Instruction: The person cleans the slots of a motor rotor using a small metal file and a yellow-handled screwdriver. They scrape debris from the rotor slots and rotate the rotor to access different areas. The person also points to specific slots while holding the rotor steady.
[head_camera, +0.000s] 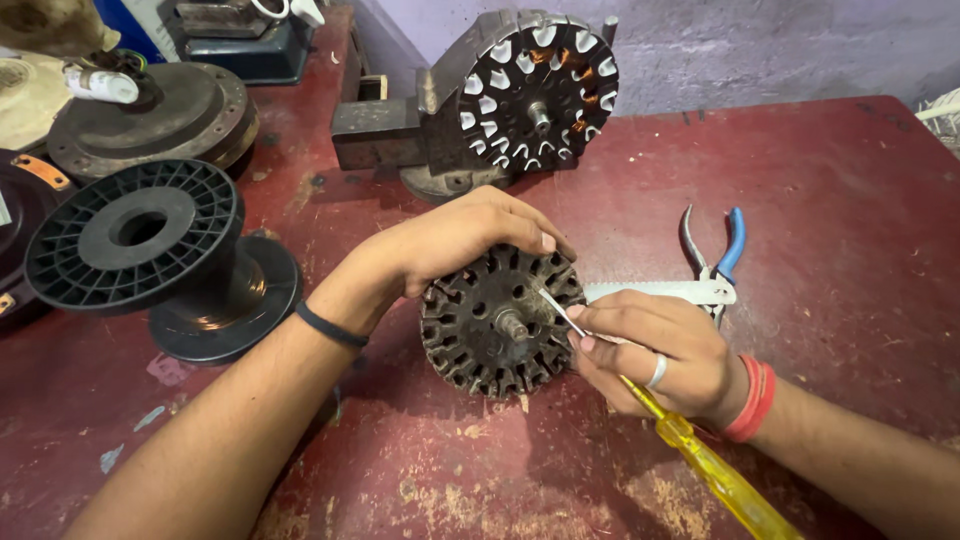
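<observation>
The round motor core (497, 325) is dark, dull metal with rough, dirty slots. The screwdriver (700, 455) has a shiny see-through yellow plastic handle and a thin bright metal tip. The table (830, 200) is painted red, worn and scratched, with bare patches. The big spool (135, 240) is matt black plastic. The pliers (722, 255) have smooth blue plastic grips and grey metal jaws.
</observation>
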